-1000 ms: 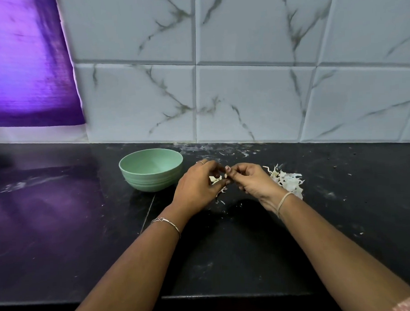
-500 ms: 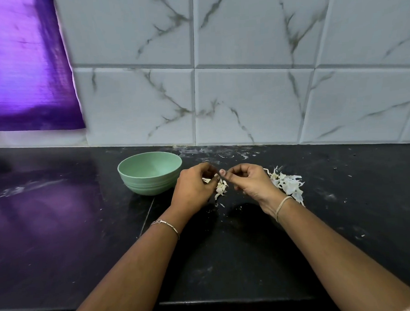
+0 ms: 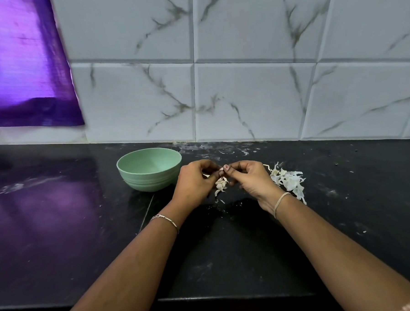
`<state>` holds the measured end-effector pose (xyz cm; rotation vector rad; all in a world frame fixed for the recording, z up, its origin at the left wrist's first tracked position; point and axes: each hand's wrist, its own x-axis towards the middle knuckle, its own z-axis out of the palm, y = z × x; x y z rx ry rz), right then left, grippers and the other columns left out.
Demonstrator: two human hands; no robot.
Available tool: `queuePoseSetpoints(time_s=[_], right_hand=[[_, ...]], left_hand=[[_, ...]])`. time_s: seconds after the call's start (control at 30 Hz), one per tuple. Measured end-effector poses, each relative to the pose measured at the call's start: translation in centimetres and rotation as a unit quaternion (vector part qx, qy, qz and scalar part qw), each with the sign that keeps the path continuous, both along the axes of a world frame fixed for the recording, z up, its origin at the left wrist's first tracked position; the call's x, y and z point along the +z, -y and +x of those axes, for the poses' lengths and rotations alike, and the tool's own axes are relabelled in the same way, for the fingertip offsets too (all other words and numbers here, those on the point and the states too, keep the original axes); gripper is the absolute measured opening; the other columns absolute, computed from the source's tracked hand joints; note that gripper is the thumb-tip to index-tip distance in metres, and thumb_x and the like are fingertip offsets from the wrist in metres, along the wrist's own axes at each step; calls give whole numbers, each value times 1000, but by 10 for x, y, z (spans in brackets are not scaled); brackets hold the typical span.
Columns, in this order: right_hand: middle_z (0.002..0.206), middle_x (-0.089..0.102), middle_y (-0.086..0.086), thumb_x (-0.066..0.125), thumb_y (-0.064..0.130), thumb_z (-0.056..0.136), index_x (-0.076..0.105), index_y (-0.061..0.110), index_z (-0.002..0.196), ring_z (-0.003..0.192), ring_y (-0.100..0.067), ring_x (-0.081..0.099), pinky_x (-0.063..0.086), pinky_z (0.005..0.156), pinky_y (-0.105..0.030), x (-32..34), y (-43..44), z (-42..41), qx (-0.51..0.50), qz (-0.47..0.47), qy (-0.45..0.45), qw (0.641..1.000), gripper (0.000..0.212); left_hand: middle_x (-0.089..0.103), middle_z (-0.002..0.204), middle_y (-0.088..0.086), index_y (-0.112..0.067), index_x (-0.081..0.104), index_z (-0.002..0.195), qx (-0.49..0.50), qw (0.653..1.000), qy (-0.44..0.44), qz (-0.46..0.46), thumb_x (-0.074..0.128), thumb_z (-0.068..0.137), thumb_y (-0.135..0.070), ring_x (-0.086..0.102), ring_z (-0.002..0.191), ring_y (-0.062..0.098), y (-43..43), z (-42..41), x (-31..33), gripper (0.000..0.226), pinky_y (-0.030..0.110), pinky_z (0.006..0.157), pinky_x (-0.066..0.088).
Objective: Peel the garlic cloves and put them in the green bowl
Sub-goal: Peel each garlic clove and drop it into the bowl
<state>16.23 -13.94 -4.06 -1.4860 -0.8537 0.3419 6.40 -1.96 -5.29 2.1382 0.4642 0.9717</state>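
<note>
Your left hand (image 3: 193,183) and right hand (image 3: 251,180) pinch one garlic clove (image 3: 221,169) mid-frame, apparently peeling. Finish the skin, then reach left to the green bowl (image 3: 148,182).

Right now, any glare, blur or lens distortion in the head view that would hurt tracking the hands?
Head view: purple sheen on the black counter, at left only; tile lines splay toward the edges, wide-angle lens; purple cloth looks soft; left hand and right hand are sharp, soft shadow beneath them; the clove pinched between them is mostly hidden.
</note>
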Motion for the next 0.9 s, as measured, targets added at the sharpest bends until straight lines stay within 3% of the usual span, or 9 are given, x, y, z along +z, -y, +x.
queuePoseSetpoints(time_s=[0.17, 0.27, 0.4, 0.5, 0.6, 0.73, 0.8, 0.9], right_hand=[[69, 65, 0, 63, 17, 93, 68, 16, 80, 51, -1, 56, 38, 49, -9, 0, 0, 2, 19, -15, -16, 1000, 14], [68, 64, 4, 59, 19, 96, 64, 19, 82, 55, -3, 56, 37, 50, -13, -1, -1, 3, 30, -36, -16, 999, 15], [67, 62, 6, 54, 12, 98, 60, 16, 83, 51, -2, 54, 37, 51, -14, -2, -3, 1, 36, -15, -20, 999, 16], [60, 59, 7, 55, 8, 97, 61, 12, 86, 46, -1, 51, 42, 52, -11, 0, -3, 1, 11, -3, 40, 999, 13], [60, 57, 6, 59, 12, 95, 62, 17, 87, 49, -4, 53, 43, 53, -15, 0, -5, 3, -32, -32, 123, 991, 10], [68, 61, 4, 60, 19, 94, 59, 27, 81, 66, -23, 60, 51, 66, -35, -3, -9, 7, -61, -63, 190, 978, 15], [68, 59, 5, 59, 20, 94, 59, 25, 85, 67, -22, 61, 47, 63, -32, -4, -10, 8, -68, -71, 219, 971, 11], [68, 51, 12, 57, 20, 94, 60, 19, 93, 58, -3, 48, 35, 56, -22, -4, -10, 8, -84, -85, 268, 956, 3]], left_hand=[[70, 72, -5, -20, 69, 78, -12, 999, 15, -27, 79, 80, -23, 63, 48, 6, 3, -2, 3, 11, 29, 51, 54], [71, 75, 2, -14, 70, 81, -17, 999, 22, -40, 80, 80, -22, 69, 58, 21, 4, 0, 2, 13, 39, 52, 57], [71, 78, 9, -13, 67, 81, -32, 996, 33, -82, 79, 80, -16, 71, 66, 27, 7, 2, 3, 13, 39, 57, 59], [70, 79, 13, -11, 63, 83, -73, 981, 41, -175, 77, 82, -10, 70, 67, 29, 7, 3, 5, 14, 39, 62, 59], [68, 79, 10, -8, 64, 89, -112, 967, 45, -223, 75, 83, -9, 68, 64, 23, 7, 1, 5, 13, 32, 58, 58], [71, 82, 9, -5, 68, 94, -99, 975, 50, -194, 75, 83, -12, 68, 62, 20, 9, 1, 7, 15, 35, 59, 59], [71, 82, 8, -6, 68, 92, -76, 981, 51, -169, 76, 83, -15, 70, 63, 22, 9, 0, 7, 15, 44, 62, 60], [72, 82, 6, -11, 67, 87, -55, 989, 51, -127, 76, 83, -18, 71, 64, 23, 11, 0, 6, 12, 49, 60, 60]])
